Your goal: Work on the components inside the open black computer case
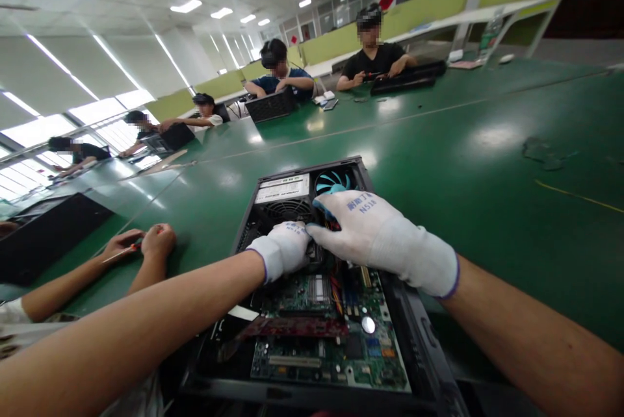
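An opened computer case (424, 332) lies flat in front of me with its insides facing up. Both my hands wear white knit gloves and meet over the middle of it, near the CPU cooler area. My left hand (287, 248) is closed, its fingertips bent down and hidden. Beside it, my right hand (365, 228) curls its fingers into the case, the thumb close to my left hand; what they grip is covered. A power supply (283, 189) and a turquoise fan (334, 182) sit at the far end. The green motherboard (375, 352) and a red expansion card (297, 327) lie nearer me.
At my left, a co-worker's hands (156, 241) hold a screwdriver (121, 251) beside another black case (49, 235). Several people work on cases across the green table (468, 144). A yellow cable tie (580, 195) and dark cord (543, 152) lie on the right.
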{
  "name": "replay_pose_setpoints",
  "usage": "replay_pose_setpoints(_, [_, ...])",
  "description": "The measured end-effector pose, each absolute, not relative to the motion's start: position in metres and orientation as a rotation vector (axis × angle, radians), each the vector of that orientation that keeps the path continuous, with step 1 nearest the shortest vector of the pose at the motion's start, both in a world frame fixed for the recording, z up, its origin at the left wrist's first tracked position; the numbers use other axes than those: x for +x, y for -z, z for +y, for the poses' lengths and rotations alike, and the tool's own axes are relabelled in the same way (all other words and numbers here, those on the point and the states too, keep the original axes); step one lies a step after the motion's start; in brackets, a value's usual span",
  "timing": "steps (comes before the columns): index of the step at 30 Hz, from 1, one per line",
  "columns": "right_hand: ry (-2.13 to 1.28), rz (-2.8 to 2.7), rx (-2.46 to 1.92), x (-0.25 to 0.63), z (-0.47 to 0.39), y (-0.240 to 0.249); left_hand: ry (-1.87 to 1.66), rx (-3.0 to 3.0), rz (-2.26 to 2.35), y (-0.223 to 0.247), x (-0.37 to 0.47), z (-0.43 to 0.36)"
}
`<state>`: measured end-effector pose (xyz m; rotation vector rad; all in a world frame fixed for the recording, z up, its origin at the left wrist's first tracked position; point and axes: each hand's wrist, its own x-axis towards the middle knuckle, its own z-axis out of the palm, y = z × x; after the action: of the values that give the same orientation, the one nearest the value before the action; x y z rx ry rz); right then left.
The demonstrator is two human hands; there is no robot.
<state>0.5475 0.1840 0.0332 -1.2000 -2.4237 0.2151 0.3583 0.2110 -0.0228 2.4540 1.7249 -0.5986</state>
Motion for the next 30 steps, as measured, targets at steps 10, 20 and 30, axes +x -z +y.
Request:
replay_pose_setpoints(10, [-0.229,-2.369,-1.204,0.548,0.184,-0.032,0.533,2.507,1.656,0.046,0.346,0.217])
replay_pose_setpoints(20, [-0.237,-2.363,-1.237,0.548,0.185,-0.034,0.529,2.555,1.615,0.048,0.347,0.218])
replay_pose_setpoints(30, [-0.191,-2.382,-1.238,0.548,0.185,-0.030,0.512,2.605,1.553,0.052,0.345,0.222])
